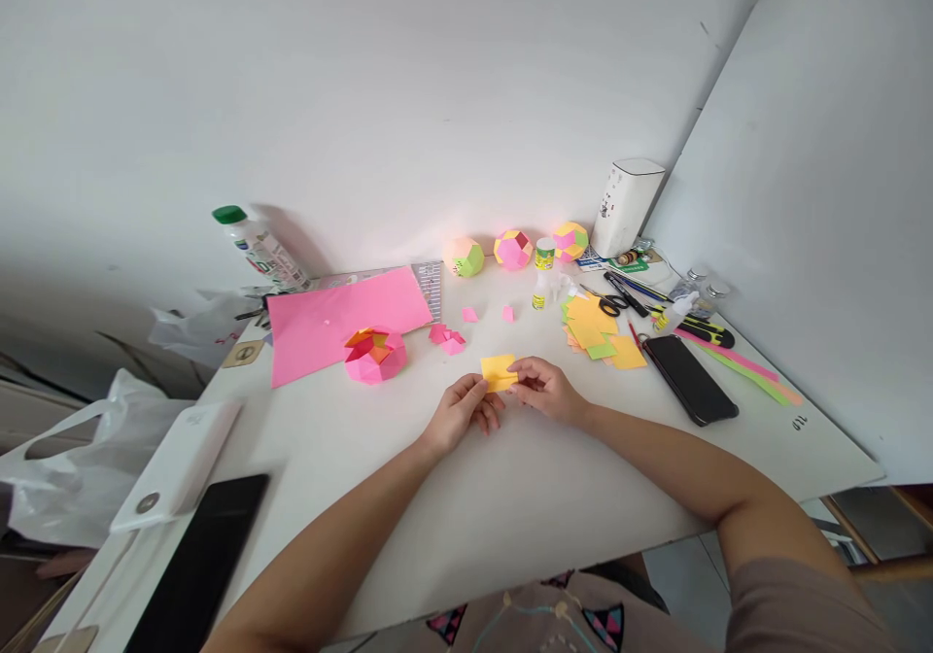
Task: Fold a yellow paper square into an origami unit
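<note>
Within the surface's [437, 522] edges, our left fingers [474, 396] and right fingers [529, 369] pinch probably flimsy yellow paper [497, 368] by its sides.

Left hand [459, 410] and right hand [548, 389] pinching yellow paper [499, 369], three paper balls [513, 251] behind

Over on the white flat tabletop [569, 483], towards its right corner, here's dark handwriting [800, 424], three characters, maybe "022", too slanted to be sure! Across to the white plastic bottle with a green cap [268, 257]: green lettering on the label, too small to make out. And the small green-and-yellow jar with a white lid [544, 256]? Print there, unreadable.
</note>
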`<action>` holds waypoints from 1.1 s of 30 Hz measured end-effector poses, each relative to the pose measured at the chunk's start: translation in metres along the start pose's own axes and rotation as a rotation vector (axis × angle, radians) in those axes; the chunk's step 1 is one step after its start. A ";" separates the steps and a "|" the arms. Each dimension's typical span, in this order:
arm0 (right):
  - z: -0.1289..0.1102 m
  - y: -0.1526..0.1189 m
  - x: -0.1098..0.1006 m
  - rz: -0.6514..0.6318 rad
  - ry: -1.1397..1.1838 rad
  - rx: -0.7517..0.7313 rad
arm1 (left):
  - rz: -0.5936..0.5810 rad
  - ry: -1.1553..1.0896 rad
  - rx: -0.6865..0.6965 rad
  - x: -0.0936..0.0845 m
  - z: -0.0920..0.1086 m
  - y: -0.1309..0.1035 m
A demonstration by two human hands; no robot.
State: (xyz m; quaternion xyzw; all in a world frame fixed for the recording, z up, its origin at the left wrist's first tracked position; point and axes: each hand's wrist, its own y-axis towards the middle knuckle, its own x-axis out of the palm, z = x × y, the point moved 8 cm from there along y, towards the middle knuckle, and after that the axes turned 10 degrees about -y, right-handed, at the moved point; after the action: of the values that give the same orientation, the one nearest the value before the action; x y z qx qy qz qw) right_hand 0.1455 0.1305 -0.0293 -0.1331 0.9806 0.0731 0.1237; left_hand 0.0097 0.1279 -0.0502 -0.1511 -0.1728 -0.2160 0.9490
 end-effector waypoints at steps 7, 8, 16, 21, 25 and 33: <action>-0.001 0.000 0.005 -0.026 -0.110 -0.077 | 0.019 -0.047 -0.010 -0.002 0.002 0.003; -0.001 0.000 0.005 -0.029 -0.120 -0.088 | 0.021 -0.049 -0.010 -0.002 0.002 0.003; -0.014 0.001 0.009 -0.102 -0.157 -0.249 | 0.083 -0.036 0.018 -0.007 0.001 0.003; -0.015 0.001 0.013 -0.129 -0.210 -0.259 | 0.083 -0.006 0.041 -0.005 0.003 0.002; -0.017 -0.001 0.013 -0.145 -0.236 -0.258 | 0.056 0.034 0.050 -0.003 0.005 0.001; -0.007 0.001 0.003 -0.023 -0.178 -0.132 | 0.023 0.112 0.046 0.000 0.003 -0.001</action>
State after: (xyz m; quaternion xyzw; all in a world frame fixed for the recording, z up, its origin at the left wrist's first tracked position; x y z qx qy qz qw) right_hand 0.1405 0.1292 -0.0230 -0.1450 0.9572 0.1478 0.2022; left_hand 0.0086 0.1284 -0.0473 -0.1190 -0.1224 -0.2094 0.9628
